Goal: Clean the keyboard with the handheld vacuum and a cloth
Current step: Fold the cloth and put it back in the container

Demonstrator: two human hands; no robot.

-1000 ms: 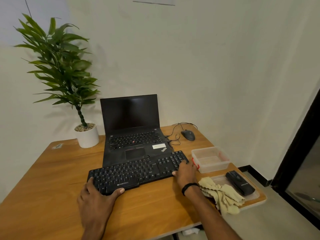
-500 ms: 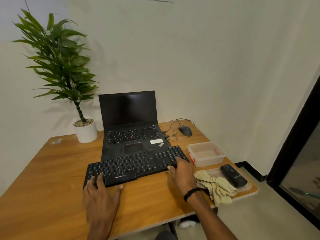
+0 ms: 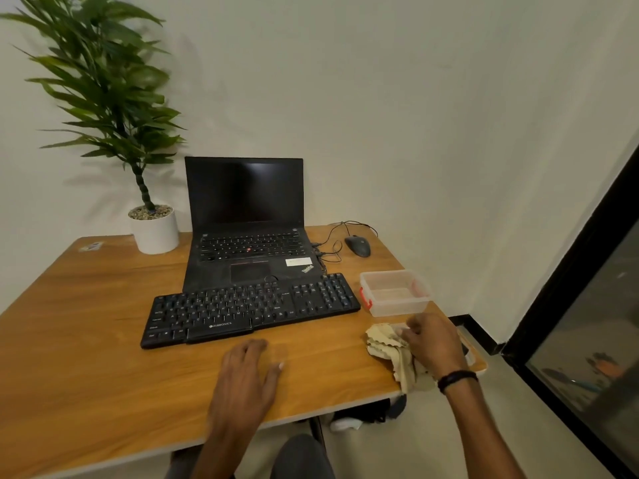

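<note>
Right hand [image 3: 432, 344] fingers [image 3: 413, 331] curling over cloth [image 3: 382, 340], grasp unclear; left hand [image 3: 249, 371] lying released on bench [image 3: 86, 305]; keyboard [image 3: 249, 309] lying up-left.

The left hand [image 3: 252, 366] is held flat and open, low in the middle. The right hand [image 3: 432, 344] is curled round the cloth [image 3: 385, 340] at the lower right.

An open black laptop [image 3: 247, 216] stands at the back of the wooden tabletop [image 3: 86, 323], a potted plant [image 3: 154, 233] left of it, a wired mouse [image 3: 358, 246] right, a clear plastic container [image 3: 394, 293] nearer.
</note>
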